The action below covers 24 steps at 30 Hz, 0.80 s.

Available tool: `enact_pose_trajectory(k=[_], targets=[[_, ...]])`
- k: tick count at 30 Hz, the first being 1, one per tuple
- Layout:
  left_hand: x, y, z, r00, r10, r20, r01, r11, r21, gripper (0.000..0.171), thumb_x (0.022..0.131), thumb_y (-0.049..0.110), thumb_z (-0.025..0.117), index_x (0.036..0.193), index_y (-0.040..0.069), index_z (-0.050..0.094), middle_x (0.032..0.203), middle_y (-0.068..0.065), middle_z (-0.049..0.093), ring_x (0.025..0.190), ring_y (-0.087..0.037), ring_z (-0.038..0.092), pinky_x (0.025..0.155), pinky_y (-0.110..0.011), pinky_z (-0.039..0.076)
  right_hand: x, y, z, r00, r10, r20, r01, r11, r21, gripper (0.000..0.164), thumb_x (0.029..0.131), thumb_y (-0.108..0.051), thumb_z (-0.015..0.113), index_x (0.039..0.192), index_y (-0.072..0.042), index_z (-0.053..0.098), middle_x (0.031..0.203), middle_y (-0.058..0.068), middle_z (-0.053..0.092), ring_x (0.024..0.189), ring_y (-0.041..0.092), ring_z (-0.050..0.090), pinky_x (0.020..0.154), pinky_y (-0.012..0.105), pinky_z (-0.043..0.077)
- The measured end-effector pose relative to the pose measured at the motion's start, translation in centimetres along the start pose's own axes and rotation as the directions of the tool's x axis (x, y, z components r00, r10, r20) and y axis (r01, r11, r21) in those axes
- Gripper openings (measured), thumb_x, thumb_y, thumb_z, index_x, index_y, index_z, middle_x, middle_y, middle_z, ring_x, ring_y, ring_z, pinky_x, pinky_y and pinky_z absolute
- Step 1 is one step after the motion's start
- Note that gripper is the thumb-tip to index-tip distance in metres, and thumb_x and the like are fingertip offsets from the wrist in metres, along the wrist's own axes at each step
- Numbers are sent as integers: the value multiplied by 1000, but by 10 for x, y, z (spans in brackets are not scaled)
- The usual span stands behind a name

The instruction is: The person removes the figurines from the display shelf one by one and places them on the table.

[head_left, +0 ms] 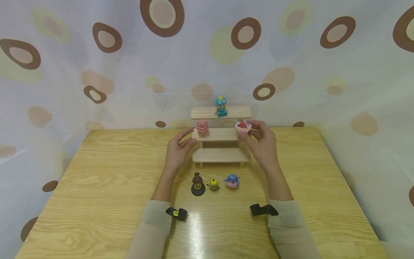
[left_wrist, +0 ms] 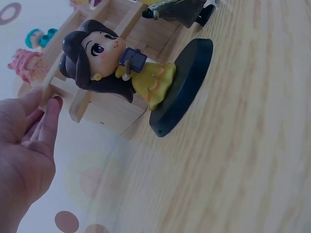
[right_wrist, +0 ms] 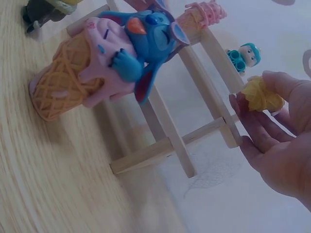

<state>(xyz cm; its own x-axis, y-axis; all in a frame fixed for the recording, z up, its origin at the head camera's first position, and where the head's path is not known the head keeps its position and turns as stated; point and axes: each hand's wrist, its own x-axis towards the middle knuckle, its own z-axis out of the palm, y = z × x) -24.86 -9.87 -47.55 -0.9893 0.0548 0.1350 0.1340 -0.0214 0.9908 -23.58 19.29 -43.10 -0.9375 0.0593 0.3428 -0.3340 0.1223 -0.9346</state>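
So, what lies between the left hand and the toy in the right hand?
In the head view, a pink ice-cream toy and a bare stretch of middle shelf lie between the left hand and the held toy.

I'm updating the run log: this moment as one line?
right hand: holds red-topped toy near shelf | left hand: holds shelf's left end | table: doll, yellow figure, blue figure

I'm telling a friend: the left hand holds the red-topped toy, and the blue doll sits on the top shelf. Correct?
No: the head view shows the right hand holding the red-topped toy; the blue doll sits on the top shelf.
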Motion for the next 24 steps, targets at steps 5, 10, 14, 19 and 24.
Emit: enact_pose_trajectory(k=[5, 10, 14, 19, 24], targets=[[0, 0, 0, 1000, 3, 1, -3, 1000, 8, 45, 102, 7, 71, 146, 6, 61, 157, -8, 53, 132, -31, 64, 103, -28, 59, -2, -7, -4, 999, 10, 42, -11, 999, 36, 43, 96, -2, 78, 134, 6, 60, 128, 16, 65, 108, 20, 71, 88, 22, 64], [1, -2, 0, 1000, 12, 1, -12, 1000, 4, 45, 102, 5, 70, 146, 5, 61, 156, -8, 54, 130, -33, 65, 102, -29, 60, -4, -11, -11, 996, 36, 80, -39, 999, 35, 41, 96, -6, 79, 133, 1, 63, 126, 11, 68, 107, 18, 72, 88, 24, 65], [0, -2, 1, 1000, 16, -2, -16, 1000, -2, 45, 102, 4, 71, 146, 7, 62, 156, -7, 54, 131, -31, 65, 102, -28, 59, -6, -12, -22, 986, 66, 153, -78, 994, 75, 40, 96, -5, 79, 133, -1, 63, 126, 10, 68, 108, 19, 73, 90, 28, 65], [2, -2, 1, 1000, 20, -6, -20, 1000, 3, 45, 101, 5, 72, 145, 7, 63, 156, -7, 54, 132, -30, 64, 102, -26, 59, -9, -14, -36, 971, 100, 218, -118, 990, 71, 44, 95, -5, 81, 134, -1, 63, 128, 13, 67, 116, 21, 71, 92, 29, 64], [4, -2, 1, 1000, 19, -9, -19, 1000, 10, 45, 101, 6, 72, 145, 7, 63, 155, -8, 55, 132, -30, 64, 102, -26, 59, -14, -14, -48, 953, 135, 271, -140, 990, -1, 46, 93, -2, 82, 134, 1, 62, 127, 11, 67, 118, 18, 70, 93, 27, 63]])
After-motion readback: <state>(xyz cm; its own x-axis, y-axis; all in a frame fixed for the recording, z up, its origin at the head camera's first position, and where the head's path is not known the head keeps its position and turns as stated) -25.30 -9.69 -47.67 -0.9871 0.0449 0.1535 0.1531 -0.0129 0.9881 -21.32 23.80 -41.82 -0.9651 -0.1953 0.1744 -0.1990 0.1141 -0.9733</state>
